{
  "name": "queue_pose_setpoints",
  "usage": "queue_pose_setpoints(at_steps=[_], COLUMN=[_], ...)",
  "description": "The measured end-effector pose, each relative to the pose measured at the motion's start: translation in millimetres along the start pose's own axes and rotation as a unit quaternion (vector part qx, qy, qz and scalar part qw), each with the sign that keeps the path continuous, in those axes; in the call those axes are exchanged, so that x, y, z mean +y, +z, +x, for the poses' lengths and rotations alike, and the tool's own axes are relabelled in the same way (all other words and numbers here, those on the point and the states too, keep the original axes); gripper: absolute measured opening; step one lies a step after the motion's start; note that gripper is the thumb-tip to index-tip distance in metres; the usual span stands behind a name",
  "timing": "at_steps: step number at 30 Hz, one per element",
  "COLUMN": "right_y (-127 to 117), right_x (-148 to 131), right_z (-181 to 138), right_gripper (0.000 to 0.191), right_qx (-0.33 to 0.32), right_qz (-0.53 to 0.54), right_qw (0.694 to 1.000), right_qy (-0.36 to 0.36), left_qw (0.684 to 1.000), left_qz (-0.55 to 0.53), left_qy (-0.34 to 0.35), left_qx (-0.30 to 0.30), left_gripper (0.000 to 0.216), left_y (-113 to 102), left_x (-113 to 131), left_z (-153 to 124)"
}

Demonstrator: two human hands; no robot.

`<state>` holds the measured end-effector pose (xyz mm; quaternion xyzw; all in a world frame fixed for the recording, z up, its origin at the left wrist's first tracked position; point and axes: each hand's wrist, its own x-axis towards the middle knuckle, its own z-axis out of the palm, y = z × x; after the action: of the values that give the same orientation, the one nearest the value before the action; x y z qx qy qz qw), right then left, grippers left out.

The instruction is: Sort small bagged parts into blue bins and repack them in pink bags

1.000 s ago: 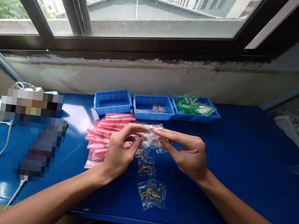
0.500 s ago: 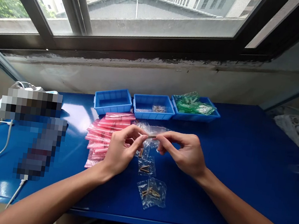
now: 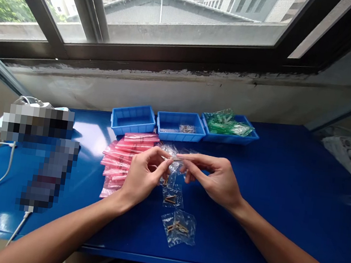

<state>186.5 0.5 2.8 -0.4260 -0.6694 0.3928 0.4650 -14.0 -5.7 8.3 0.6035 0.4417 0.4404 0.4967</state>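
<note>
The left hand point(image 3: 144, 172) and the right hand point(image 3: 217, 180) meet at their fingertips, each in a narrow pinch of thumb against forefinger. Between them they hold a clear bag point(image 3: 177, 159), raised above the table point(image 3: 285, 184); whether anything is inside cannot be told, as the fingers cover much of it. The right hand's other fingers curl loosely beneath.

Just left of the grip, partly behind the left hand, lies a spread of pink bags point(image 3: 117, 162). They carry lines of dark print, too small to read. Nearer the person than the grip, two clear packets of brass-coloured pins lie one after the other: the upper packet point(image 3: 173, 197) and the lower packet point(image 3: 178, 228).

Beyond the grip stand three blue trays in a row: the left tray point(image 3: 132, 129), the middle tray point(image 3: 179, 137) with clear packets in it, and the right tray point(image 3: 231, 139), heaped with green bags point(image 3: 226, 124). Well left of the grip, a dark object point(image 3: 50, 175) is blurred out, so any brand on it is hidden.
</note>
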Motion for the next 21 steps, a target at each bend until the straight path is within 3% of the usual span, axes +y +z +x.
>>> queue_pose_setpoints(at_steps=[5, 8, 10, 13, 21], right_y=[-0.7, -1.6, -2.5, -4.4, -10.4], right_x=[1.0, -1.6, -3.3, -3.3, 11.4], right_z=[-1.1, -1.0, -0.5, 1.5, 17.0], right_gripper=[0.024, 0.020, 0.016, 0.031, 0.034], right_qx=[0.033, 0.016, -0.016, -0.056, 0.037], right_qz=[-0.028, -0.037, -0.034, 0.015, 0.218], right_qw=[0.998, 0.997, 0.999, 0.998, 0.965], right_qy=[-0.049, -0.061, -0.036, 0.026, 0.143], left_qw=[0.998, 0.999, 1.000, 0.999, 0.999], left_qz=[0.021, 0.014, 0.011, 0.018, 0.022], left_qy=[0.057, 0.048, 0.019, -0.014, -0.011], left_qx=[0.019, 0.015, 0.000, -0.026, -0.047], left_gripper=[0.012, 0.010, 0.016, 0.030, 0.027], left_y=[-0.6, -0.7, -0.7, -0.3, 1.8], left_x=[-0.5, 0.8, 1.6, 2.3, -0.3], left_z=[0.8, 0.2, -0.4, -0.6, -0.1])
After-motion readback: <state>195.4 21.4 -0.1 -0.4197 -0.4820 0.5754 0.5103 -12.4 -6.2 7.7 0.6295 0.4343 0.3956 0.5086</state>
